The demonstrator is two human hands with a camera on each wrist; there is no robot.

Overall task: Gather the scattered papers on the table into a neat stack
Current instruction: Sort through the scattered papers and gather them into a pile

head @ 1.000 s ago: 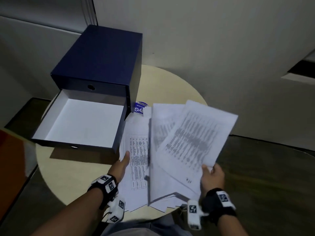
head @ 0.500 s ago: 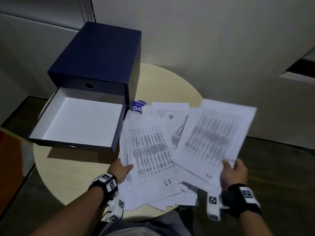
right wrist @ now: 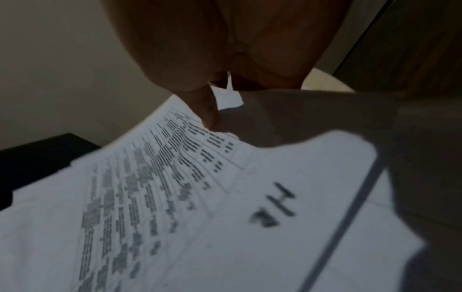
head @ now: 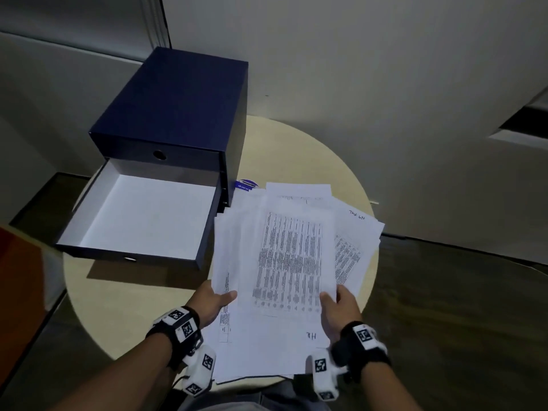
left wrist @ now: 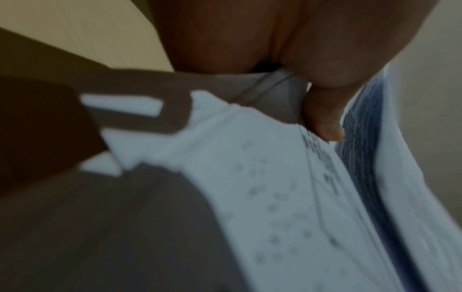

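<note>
Both hands on papers (head: 289, 262), R of open blue drawer box (head: 166, 161) on counter (head: 148, 292). Left hand (head: 212, 301) pinches L edge, thumb on top; right hand (head: 338, 310) pinches R edge w/ top sheet. Prob squeezing sides to square pile; sheets fanned, not aligned yet.

Papers (head: 289, 262): many, uncountable; drawer box (head: 169, 143): one; round table (head: 296, 149): one; hands: two.

papers (head: 289, 262): white, printed with grey-black tables | box (head: 178, 105): navy, drawer interior white | table (head: 296, 149): pale cream | wristbands (head: 178, 324): black-and-white markers
</note>
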